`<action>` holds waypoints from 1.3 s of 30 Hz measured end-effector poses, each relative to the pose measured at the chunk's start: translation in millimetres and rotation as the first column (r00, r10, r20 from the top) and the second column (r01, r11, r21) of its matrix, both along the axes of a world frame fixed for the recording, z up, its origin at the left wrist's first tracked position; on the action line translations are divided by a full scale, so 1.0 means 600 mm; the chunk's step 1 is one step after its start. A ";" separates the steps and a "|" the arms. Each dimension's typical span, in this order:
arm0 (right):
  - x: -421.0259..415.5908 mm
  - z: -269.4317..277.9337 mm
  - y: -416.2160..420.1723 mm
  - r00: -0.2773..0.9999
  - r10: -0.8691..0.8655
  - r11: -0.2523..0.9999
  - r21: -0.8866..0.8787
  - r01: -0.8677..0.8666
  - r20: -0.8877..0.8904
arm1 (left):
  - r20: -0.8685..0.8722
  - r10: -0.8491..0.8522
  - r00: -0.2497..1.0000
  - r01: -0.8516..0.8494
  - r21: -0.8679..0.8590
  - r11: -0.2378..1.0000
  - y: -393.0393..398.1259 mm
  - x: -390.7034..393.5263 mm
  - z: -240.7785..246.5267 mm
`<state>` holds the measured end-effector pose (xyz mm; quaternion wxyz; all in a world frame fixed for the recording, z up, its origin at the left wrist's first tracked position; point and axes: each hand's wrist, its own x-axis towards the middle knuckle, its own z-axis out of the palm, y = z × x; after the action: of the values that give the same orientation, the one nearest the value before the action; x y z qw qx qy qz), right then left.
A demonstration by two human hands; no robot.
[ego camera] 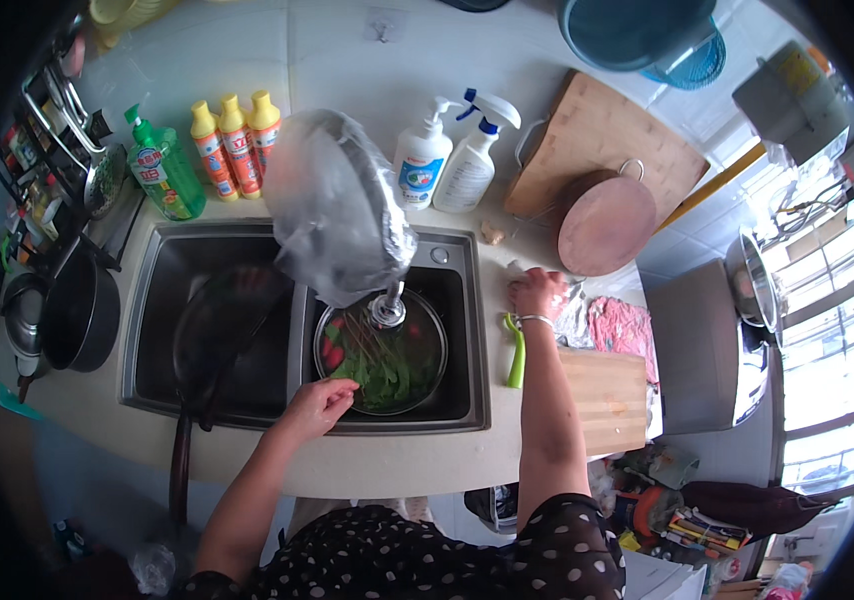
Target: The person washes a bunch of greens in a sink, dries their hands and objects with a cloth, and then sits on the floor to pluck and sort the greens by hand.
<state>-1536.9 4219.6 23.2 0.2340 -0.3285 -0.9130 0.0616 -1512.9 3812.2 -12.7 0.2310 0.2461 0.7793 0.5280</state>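
Note:
My left hand (320, 409) hovers at the near edge of a metal bowl (443, 366) in the right sink basin, its fingers curled; whether they pinch anything is unclear. Green leafy stems (378, 371) and red vegetables (333, 352) lie in the bowl under the faucet (388, 309). On the counter to the right, my right hand (539, 294) is on a whitish item, partly hidden by the fingers, beside crumpled plastic (573, 322). A green-handled peeler (515, 356) lies just left of my right wrist. A pink patterned cloth (626, 326) is farther right.
A plastic-covered object (337, 202) rises above the faucet. The left basin holds a dark frying pan (221, 330). Bottles, including a green pump bottle (166, 172), line the wall. A wooden cutting board (607, 397) and a round reddish-brown board or lid (607, 225) are at right.

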 end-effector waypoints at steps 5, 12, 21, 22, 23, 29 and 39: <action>0.046 0.152 -0.119 0.771 0.306 0.948 0.104 -0.301 -0.558 | 0.121 0.022 0.992 -0.029 0.058 0.998 -0.059 -0.004 0.047; 0.233 0.232 -0.346 0.750 0.079 0.469 -0.640 -0.609 -0.657 | 0.409 -0.335 0.849 0.039 0.583 0.812 -0.010 0.011 0.080; 0.355 0.108 -0.350 0.885 0.273 0.259 -0.857 -0.445 -0.377 | 0.629 0.013 0.778 -0.238 0.274 0.932 0.004 0.080 0.072; 0.358 0.104 -0.330 0.856 0.358 0.353 -0.794 -0.494 -0.373 | 0.552 0.005 0.834 -0.186 0.272 0.944 0.012 0.086 0.081; 0.362 0.100 -0.311 0.830 0.410 0.410 -0.736 -0.539 -0.379 | 0.473 -0.008 0.881 -0.132 0.262 0.956 0.029 0.093 0.088; 0.401 0.086 -0.232 0.811 0.543 0.675 -0.461 -0.576 -0.217 | -0.232 -0.282 0.931 0.278 -0.051 0.959 0.121 0.158 0.073; 0.402 -0.047 -0.359 0.700 0.701 0.623 -0.361 -0.694 -0.136 | -0.728 -0.226 0.647 0.063 -0.245 0.967 0.059 0.221 0.024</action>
<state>-1295.8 4003.9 -4.7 0.1140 0.0113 -0.9396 0.3224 -1380.2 3847.4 1.7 -0.0464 0.4794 0.8308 0.2789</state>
